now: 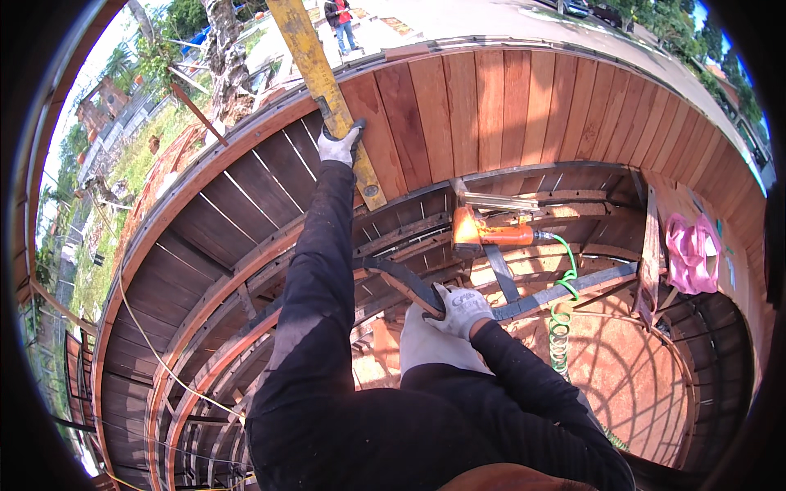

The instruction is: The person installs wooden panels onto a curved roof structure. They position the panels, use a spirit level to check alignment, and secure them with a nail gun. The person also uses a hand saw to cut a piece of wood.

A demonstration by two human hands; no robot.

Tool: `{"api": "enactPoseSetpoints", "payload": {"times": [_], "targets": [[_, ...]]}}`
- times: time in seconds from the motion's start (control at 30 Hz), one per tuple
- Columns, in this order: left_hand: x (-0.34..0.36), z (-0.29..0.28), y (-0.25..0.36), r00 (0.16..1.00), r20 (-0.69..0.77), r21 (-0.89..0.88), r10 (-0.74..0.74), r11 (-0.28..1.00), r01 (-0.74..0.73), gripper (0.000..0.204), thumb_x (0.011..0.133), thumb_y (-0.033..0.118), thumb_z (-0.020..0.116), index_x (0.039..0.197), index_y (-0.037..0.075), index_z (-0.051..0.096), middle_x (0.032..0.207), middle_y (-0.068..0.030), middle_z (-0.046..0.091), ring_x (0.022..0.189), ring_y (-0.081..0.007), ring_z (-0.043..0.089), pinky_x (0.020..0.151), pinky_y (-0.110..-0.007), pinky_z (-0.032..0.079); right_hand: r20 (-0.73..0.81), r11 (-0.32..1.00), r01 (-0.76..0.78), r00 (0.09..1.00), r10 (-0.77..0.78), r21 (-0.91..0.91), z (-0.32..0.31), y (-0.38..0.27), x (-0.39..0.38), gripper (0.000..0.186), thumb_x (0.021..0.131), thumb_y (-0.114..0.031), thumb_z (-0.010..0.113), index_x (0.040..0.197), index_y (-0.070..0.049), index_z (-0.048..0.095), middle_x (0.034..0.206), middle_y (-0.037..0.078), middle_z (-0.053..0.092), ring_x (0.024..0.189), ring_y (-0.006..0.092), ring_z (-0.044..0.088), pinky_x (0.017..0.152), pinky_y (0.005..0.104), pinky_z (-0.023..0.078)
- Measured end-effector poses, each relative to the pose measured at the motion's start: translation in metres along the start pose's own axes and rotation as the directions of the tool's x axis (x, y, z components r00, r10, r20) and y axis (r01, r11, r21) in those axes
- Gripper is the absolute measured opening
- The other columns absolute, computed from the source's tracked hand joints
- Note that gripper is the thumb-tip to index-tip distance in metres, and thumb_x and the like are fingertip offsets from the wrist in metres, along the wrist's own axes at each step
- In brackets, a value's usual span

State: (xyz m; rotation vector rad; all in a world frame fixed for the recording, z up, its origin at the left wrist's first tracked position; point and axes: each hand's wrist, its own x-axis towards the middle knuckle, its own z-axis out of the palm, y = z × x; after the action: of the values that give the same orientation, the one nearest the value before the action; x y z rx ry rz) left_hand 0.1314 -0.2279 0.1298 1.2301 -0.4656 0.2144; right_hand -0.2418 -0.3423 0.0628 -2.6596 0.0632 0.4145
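Grip: left hand (337, 149), gloved, at eleven o'clock from centre, wraps the yellow level (307, 61); right hand (460, 311), gloved, between four and five, curls over the dark curved rail (403, 277).
Dark boards (237, 204): nine to eleven, light showing through their gaps.
Yellow level: along eleven, its lower end overlapping the curved wall.
Bystander (344, 29): just before twelve, beyond the wall, in red and blue.
Reddish boards (467, 114): twelve to two, side by side.
Orange air tool (499, 235): three, near centre.
Green coiled hose (560, 335): between three and four, running down from the tool.
Pink bundle (693, 262): three, far out, against the wall.
Hidden: level's far end cut off above; right glove covers the rail's near end; pale cloth (434, 344) behind it and a brown shape (516, 479) near six are hard to make out.
Writing: dark lettering on the right glove; level's markings unreadable.
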Motion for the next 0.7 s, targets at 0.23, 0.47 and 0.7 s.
{"api": "enactPoseSetpoints", "payload": {"times": [0.23,0.47,0.7], "targets": [[0.001,0.003,-0.001,1.000,0.016,-0.063,-0.010,0.998,0.011,0.044,0.073,-0.007,0.077,0.112,-0.001,0.057,0.097,-0.0055,0.065,0.080,-0.0149,0.065,0.076,-0.028,0.055,-0.312,0.981,0.139,0.946,-0.091,0.138,0.012,0.017,-0.002,0.072,0.078,-0.046,0.067,0.135,-0.005,0.048,0.118,0.020,0.060,0.114,0.0340,0.057,0.100,0.0434,0.042],[-0.001,0.000,0.000,1.000,-0.008,0.014,0.011,1.000,-0.011,0.045,0.073,-0.007,0.077,0.113,-0.001,0.057,0.098,-0.0061,0.065,0.081,-0.0163,0.065,0.077,-0.028,0.056,-0.652,0.977,-0.079,0.755,-0.069,-0.196,-0.061,0.061,0.020,0.084,0.075,-0.045,0.071,0.143,-0.008,0.038,0.129,0.016,0.049,0.127,0.0346,0.040,0.110,0.0467,0.027],[-0.001,0.002,0.001,1.000,0.002,-0.064,-0.019,0.998,0.019,0.043,0.073,-0.006,0.078,0.111,-0.001,0.057,0.095,-0.0071,0.066,0.077,-0.0156,0.065,0.072,-0.028,0.055,-0.251,0.995,-0.016,0.968,-0.009,-0.095,-0.095,0.095,0.040,0.094,0.073,-0.047,0.073,0.148,-0.009,0.031,0.136,0.020,0.048,0.128,0.0361,0.045,0.108,0.0442,0.036]]}}
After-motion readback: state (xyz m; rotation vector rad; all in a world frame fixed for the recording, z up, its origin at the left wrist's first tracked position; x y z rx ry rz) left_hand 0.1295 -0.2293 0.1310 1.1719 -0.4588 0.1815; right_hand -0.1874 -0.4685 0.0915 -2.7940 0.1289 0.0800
